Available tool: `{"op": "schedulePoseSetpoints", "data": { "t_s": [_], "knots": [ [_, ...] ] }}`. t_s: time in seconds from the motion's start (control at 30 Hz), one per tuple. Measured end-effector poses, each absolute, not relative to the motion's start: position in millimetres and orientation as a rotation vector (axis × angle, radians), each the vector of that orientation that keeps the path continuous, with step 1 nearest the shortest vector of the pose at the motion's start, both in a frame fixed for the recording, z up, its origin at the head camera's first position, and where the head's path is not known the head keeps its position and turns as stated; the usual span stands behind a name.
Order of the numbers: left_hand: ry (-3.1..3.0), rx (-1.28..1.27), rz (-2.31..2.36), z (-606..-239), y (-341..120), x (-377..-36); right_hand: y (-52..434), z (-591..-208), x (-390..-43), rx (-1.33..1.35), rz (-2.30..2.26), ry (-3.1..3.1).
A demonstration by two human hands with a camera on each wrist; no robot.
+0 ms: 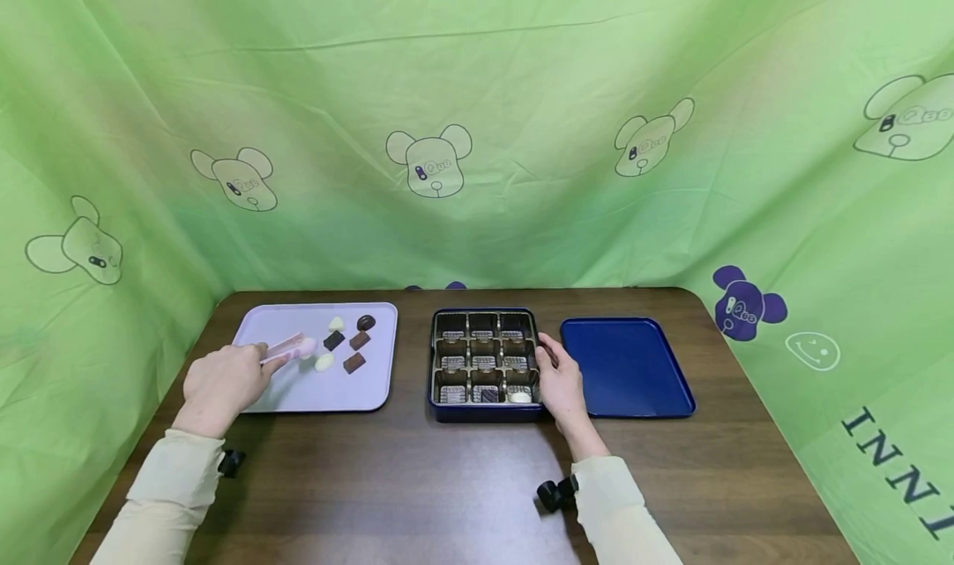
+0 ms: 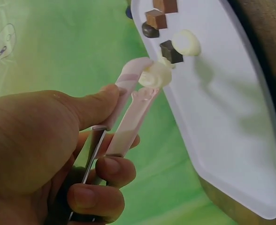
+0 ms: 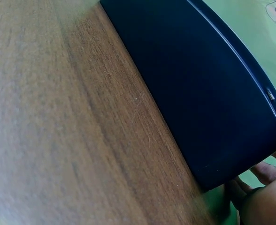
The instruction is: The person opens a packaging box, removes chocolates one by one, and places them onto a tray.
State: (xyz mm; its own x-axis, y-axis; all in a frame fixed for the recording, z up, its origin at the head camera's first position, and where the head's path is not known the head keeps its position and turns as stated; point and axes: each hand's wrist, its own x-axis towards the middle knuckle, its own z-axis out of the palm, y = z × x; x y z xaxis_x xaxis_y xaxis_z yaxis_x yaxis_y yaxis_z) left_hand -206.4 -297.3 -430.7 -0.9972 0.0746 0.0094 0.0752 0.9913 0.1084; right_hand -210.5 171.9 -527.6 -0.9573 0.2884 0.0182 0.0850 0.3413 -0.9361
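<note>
A pair of pink tongs (image 2: 128, 112) is gripped in the left hand (image 1: 219, 383), thumb on one arm and fingers curled under the other, and a white chocolate (image 2: 155, 75) is pinched between the tips, held just above the lilac tray (image 1: 298, 395) on the counter (image 1: 447, 482). On that tray five more pieces are seen: a white one (image 1: 325, 362) nearest the tongs, another white one (image 1: 337, 324) behind it, a dark square (image 1: 334, 340), a dark round piece (image 1: 365, 322) and two brown blocks (image 1: 354, 363), so six by that count if both blocks are taken singly.

The right hand (image 1: 561, 383) is laid against the right wall of the dark blue box (image 1: 484, 413), its fingers bent over the rim, apparently to steady it; how firmly the rim is clasped cannot be told from the wrist view. The box's insert is divided into nine wells. In the front row a dark piece (image 1: 489, 395) and a white piece (image 1: 519, 397) are seen; the other wells seem to show only ribbed paper cups. The blue lid (image 1: 626, 366) lies just right of the box.

Filling is judged to be at an early stage: roughly two wells filled, seven left.
</note>
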Motion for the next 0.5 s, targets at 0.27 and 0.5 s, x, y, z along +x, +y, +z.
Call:
{"op": "schedulePoseSetpoints", "data": {
  "t_s": [0.27, 0.5],
  "knots": [
    [-3.179, -0.051, -0.2, -445, -297, -209, 172, -527, -210, -0.35, 1.676, -2.423],
    [-3.208, -0.033, -0.198, -456, -296, -209, 171, -526, -210, -0.348, 1.677, -2.413]
  ]
}}
